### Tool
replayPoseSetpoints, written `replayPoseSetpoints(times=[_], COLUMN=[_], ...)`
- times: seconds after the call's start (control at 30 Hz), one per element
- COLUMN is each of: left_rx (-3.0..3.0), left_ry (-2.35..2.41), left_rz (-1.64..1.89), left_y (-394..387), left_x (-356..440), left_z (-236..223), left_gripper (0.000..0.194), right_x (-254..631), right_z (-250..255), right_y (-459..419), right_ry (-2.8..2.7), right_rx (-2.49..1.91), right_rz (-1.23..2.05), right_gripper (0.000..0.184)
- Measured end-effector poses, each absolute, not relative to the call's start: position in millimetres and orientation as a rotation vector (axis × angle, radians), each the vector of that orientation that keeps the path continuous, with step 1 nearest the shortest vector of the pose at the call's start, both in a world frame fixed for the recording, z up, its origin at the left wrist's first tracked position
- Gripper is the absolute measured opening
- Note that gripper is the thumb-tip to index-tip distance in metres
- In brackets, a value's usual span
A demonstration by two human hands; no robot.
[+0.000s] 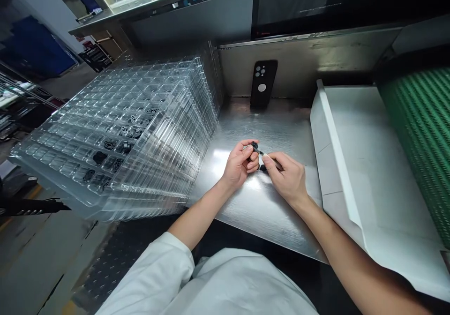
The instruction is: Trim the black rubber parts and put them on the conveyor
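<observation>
My left hand (237,166) pinches a small black round plastic part (254,145) between thumb and fingers, over the metal worktop. Close beside it, my right hand (288,174) is closed round a slim pen-like tool (277,164), whose thin tip reaches the black part. What kind of tool it is I cannot make out. Just under the hands shows another small black piece (262,168), partly hidden by the fingers. To the left stands a tall stack of clear plastic trays (168,137); several similar black parts (125,131) sit in the top tray's pockets.
A brushed metal worktop (232,202) lies beneath my hands. Against its back wall leans a black phone (263,83). On the right is a white chute-like tray (337,155) with a raised side, and beyond it a green ribbed belt (418,132).
</observation>
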State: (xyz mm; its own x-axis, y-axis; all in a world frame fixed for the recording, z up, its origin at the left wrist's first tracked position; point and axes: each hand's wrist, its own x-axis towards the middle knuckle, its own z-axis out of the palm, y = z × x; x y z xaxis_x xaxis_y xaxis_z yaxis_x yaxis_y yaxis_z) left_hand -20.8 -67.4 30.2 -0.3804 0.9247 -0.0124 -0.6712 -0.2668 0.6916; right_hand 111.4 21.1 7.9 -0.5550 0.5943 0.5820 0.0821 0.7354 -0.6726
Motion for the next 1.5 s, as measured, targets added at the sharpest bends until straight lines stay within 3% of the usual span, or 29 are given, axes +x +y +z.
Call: replayPoseSetpoints(times=[1.5], left_rx=[0.482], left_ry=[0.785], left_rz=[1.809], left_y=[-72.7], left_x=[-20.9], left_z=[35.0], left_gripper=[0.029], right_x=[110.6], right_z=[12.5], right_y=[17.1], right_ry=[-2.069], right_rx=[-0.568], right_rz=[0.67], right_gripper=[0.039])
